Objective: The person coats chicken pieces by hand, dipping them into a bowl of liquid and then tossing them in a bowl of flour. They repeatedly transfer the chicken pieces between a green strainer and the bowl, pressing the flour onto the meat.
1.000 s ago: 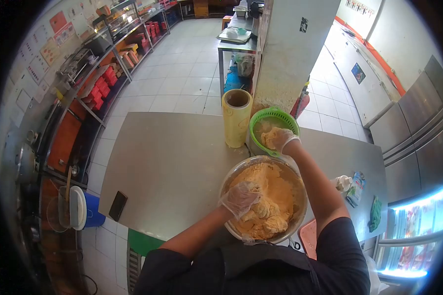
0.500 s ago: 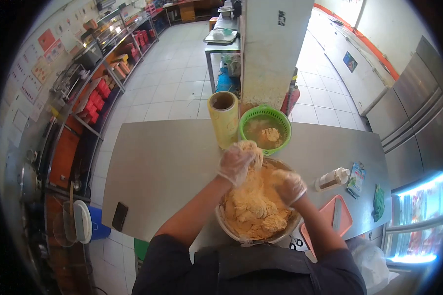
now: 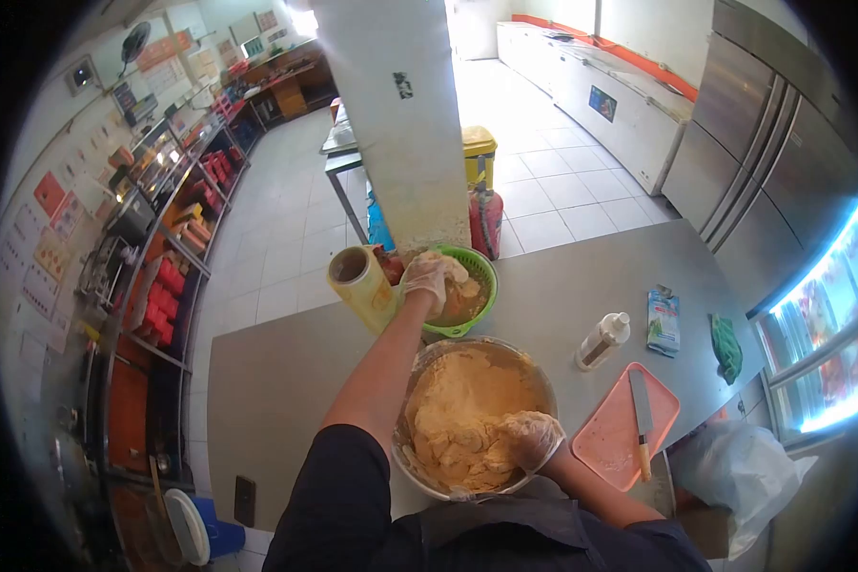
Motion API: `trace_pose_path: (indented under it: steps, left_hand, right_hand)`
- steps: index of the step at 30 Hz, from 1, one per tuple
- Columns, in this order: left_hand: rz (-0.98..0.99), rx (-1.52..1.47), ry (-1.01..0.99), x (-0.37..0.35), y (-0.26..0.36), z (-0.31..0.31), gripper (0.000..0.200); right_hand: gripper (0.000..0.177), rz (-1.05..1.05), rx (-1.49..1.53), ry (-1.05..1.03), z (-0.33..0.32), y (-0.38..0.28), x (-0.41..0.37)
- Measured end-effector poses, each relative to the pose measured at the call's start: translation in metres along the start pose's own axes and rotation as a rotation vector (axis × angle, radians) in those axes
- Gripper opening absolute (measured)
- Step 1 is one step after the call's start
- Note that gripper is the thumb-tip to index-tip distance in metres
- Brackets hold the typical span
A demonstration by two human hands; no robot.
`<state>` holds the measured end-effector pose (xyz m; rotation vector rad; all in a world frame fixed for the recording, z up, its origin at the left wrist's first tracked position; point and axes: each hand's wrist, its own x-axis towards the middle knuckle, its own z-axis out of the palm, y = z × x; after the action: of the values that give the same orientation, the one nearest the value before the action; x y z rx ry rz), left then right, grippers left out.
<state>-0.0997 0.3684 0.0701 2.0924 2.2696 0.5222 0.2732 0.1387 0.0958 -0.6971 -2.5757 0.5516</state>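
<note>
My left hand (image 3: 427, 286), in a clear plastic glove, reaches over the green basket (image 3: 491, 307) and is closed around a floured chicken piece (image 3: 451, 267). Beneath it, another coated piece and murky liquid show inside the basket. My right hand (image 3: 538, 442), gloved too and caked with flour, sits low at the right side of the metal bowl (image 3: 412, 458). Its fingers are curled in, and the flour hides what they grip. Orange-tan flour (image 3: 477, 386) fills the bowl, with several lumpy coated pieces (image 3: 453, 443) toward the near side.
A roll of plastic wrap (image 3: 360, 286) stands beside the basket. To the right are a bottle (image 3: 602, 341), a blue packet (image 3: 663, 322), a green cloth-like bundle (image 3: 725, 348), and a pink tray (image 3: 605, 429) with a knife (image 3: 642, 419). A phone (image 3: 245, 501) lies at the left edge.
My left hand has carried the floured piece from above the bowl forward to the basket. My right hand has lowered into the flour. The view has turned to the right.
</note>
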Motion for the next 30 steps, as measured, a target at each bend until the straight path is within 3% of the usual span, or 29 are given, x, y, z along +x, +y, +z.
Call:
trace_pose_path:
  steps: [1, 3, 4, 6, 8, 10, 12, 15, 17, 19, 21, 23, 24, 30]
  left_hand:
    - [-0.176, -0.155, -0.061, 0.005, -0.015, 0.025, 0.022]
    - [-0.238, -0.131, -0.168, -0.012, -0.004, 0.024, 0.022]
    - [-0.119, 0.046, -0.205, -0.036, 0.026, -0.014, 0.021]
    - [0.085, 0.179, -0.066, -0.08, 0.055, -0.049, 0.019]
    - [0.245, 0.087, 0.283, -0.126, 0.062, -0.057, 0.017]
    - [-0.033, -0.567, -0.182, -0.162, 0.082, -0.091, 0.017]
    - [0.199, -0.39, -0.115, -0.216, 0.076, -0.072, 0.027]
    - [-0.493, -0.356, -0.596, -0.249, 0.111, -0.128, 0.048]
    - [-0.459, -0.454, -0.44, -0.271, 0.077, -0.067, 0.059]
    - [-0.549, -0.429, -0.369, -0.287, 0.067, -0.034, 0.065]
    - [-0.757, -0.285, -0.383, -0.281, 0.072, -0.025, 0.068]
    - [-0.719, -0.39, -0.483, -0.277, 0.051, 0.008, 0.069]
    - [-0.741, -0.402, -0.497, -0.277, 0.05, 0.014, 0.07]
    - [-0.686, -0.396, -0.576, -0.252, 0.033, 0.039, 0.072]
  right_hand:
    - [0.018, 0.023, 0.011, -0.007, -0.006, -0.005, 0.0]
    - [0.016, 0.06, 0.012, -0.025, -0.005, -0.006, -0.003]
    - [0.016, 0.07, -0.002, -0.033, 0.0, -0.002, -0.003]
    - [0.016, 0.084, -0.014, -0.048, 0.005, 0.002, -0.003]
    - [0.018, 0.088, -0.009, -0.064, 0.008, 0.003, -0.004]
    - [0.02, 0.235, -0.032, -0.187, -0.007, -0.011, 0.008]
    - [0.024, 0.352, -0.03, -0.299, -0.026, -0.025, 0.024]
    - [0.03, 0.463, 0.046, -0.376, -0.032, -0.031, 0.045]
    - [0.035, 0.503, 0.14, -0.334, 0.01, 0.002, 0.054]
    - [0.042, -0.027, -0.32, -0.265, 0.12, 0.113, 0.037]
    - [0.045, 0.137, -0.324, -0.439, 0.108, 0.092, 0.083]
    - [0.046, -0.023, -0.614, -0.902, 0.169, 0.136, 0.112]
    - [0.046, -0.077, -0.732, -1.022, 0.16, 0.117, 0.121]
    - [0.048, -0.126, -0.667, -0.975, 0.226, 0.158, 0.121]
